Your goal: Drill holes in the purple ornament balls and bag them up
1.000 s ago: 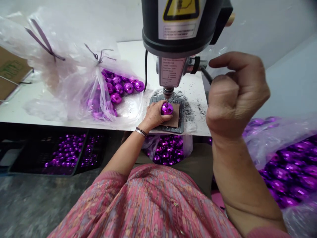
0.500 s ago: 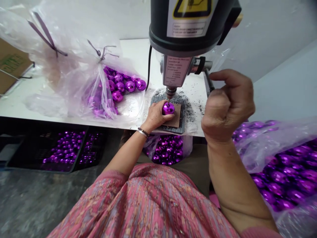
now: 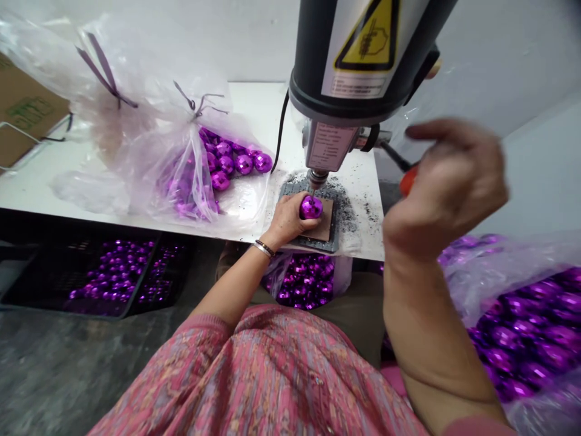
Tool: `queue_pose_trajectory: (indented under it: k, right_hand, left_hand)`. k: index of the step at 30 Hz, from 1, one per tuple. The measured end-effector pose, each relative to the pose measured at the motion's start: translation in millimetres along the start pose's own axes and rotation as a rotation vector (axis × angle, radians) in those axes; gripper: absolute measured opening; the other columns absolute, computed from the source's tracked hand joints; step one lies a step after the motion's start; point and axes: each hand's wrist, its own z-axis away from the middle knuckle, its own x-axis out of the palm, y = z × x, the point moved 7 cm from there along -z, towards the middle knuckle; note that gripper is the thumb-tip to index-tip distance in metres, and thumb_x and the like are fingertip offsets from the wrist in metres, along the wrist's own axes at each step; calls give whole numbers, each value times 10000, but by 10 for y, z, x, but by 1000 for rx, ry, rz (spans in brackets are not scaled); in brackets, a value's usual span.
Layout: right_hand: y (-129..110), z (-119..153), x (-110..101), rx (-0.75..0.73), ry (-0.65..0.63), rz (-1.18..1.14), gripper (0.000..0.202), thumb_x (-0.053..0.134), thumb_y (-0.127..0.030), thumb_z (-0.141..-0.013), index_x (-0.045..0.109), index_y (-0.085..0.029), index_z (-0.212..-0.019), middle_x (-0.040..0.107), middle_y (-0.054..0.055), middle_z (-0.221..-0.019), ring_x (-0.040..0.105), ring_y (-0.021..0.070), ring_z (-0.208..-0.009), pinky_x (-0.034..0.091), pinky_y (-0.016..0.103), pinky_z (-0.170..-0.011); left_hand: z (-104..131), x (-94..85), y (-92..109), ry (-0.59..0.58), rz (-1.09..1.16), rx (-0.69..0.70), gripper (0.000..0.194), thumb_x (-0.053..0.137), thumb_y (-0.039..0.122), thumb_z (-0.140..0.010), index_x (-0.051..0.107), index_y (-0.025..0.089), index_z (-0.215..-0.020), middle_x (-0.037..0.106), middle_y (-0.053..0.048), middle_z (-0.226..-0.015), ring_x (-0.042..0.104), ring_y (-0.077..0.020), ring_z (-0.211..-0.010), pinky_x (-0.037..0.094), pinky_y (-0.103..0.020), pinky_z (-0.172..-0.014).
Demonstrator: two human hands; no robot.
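Ball (image 3: 311, 208), mirrored purple, is pinched in the nearer left hand (image 3: 287, 219), directly beneath the chuck (image 3: 318, 177) of the drill press (image 3: 330, 147). Right of the drill press, the blurred right hand (image 3: 449, 188) curls at a red knob (image 3: 407, 180); I cannot tell if it grips.

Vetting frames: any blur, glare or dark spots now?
Head view: right hand smeared, likely motion blur; left hand and its ball fairly sharp. Head view: glints on bagged balls at right. Head view: bin at left in shadow.
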Motion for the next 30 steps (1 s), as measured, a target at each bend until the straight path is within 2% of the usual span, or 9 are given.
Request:
queue_pose_trajectory:
  k: [3, 6, 8, 11, 19, 21, 24, 27, 30]
  right_hand:
    - [-51, -417, 99, 148, -49, -7, 447, 353, -248, -937, 754, -66, -856, 579, -2, -691, 583, -15, -725, 425, 128, -711]
    - [-1, -631, 163, 254, -102, -18, 391, 393, -127, -944, 761, -72, -825, 507, 6, -591, 631, 20, -743, 491, 120, -721]
    - [25, -662, 187, 277, -137, -2, 403, 385, -103, -963, 768, -71, -843, 482, 1, -571, 605, 8, -698, 470, 107, -681]
    - [13, -642, 187, 274, -142, 30, 449, 341, -120, -996, 763, -56, -857, 585, 13, -674, 562, -20, -671, 444, 104, -674]
    - [-8, -555, 145, 341, -167, 84, 355, 440, -221, -986, 765, -112, -894, 625, -16, -769, 577, -24, -753, 437, 129, -756]
    - [60, -513, 110, 357, -185, 120, 329, 482, -299, -979, 780, -173, -921, 602, -32, -747, 555, -25, -731, 400, 156, -743]
    - [182, -468, 47, 344, -157, 127, 331, 513, -426, -968, 792, -248, -975, 590, -34, -717, 482, -18, -605, 303, 230, -645]
    - [272, -424, 2, 353, -122, 112, 361, 532, -489, -952, 792, -249, -1025, 612, -15, -736, 472, 0, -572, 238, 257, -601]
    - [259, -378, -20, 309, -125, 42, 366, 532, -456, -958, 795, -205, -1002, 607, 8, -747, 458, 8, -566, 230, 251, -575]
  left_hand:
    - [33, -27, -4, 6, 20, -10, 511, 848, 333, -724, 661, 206, -1182, 720, -68, -1153, 615, -308, -1134, 485, -426, -1024]
    - [133, -83, -17, 20, 55, -25, 558, 852, 299, -716, 640, 216, -1226, 712, -61, -1214, 614, -302, -1164, 484, -427, -1037]
    - [239, -118, -6, 17, 71, -9, 614, 863, 271, -701, 621, 214, -1262, 703, -65, -1263, 609, -297, -1190, 473, -428, -1063]
    - [422, -137, 61, -36, 78, 48, 699, 892, 276, -681, 601, 185, -1310, 695, -100, -1299, 599, -302, -1224, 452, -436, -1100]
    - [705, -149, 243, -230, 73, 298, 851, 945, 509, -613, 623, 225, -1348, 680, -135, -1351, 568, -337, -1308, 411, -493, -1164]
    - [616, -289, 99, -174, 81, 268, 726, 885, 502, -718, 630, 223, -1338, 681, -133, -1340, 612, -297, -1246, 471, -445, -1109]
    - [361, -711, -339, 80, -15, 42, 391, 669, 310, -942, 634, 203, -1316, 683, -128, -1326, 657, -239, -1146, 526, -386, -1035]
    - [153, -1206, -789, 334, -259, -265, 413, 473, 92, -954, 616, 153, -1336, 658, -166, -1357, 612, -275, -1265, 481, -421, -1108]
    - [9, -1446, -1101, 297, -441, -524, 442, 443, 93, -950, 581, 99, -1370, 617, -231, -1391, 604, -358, -1285, 484, -498, -1089]
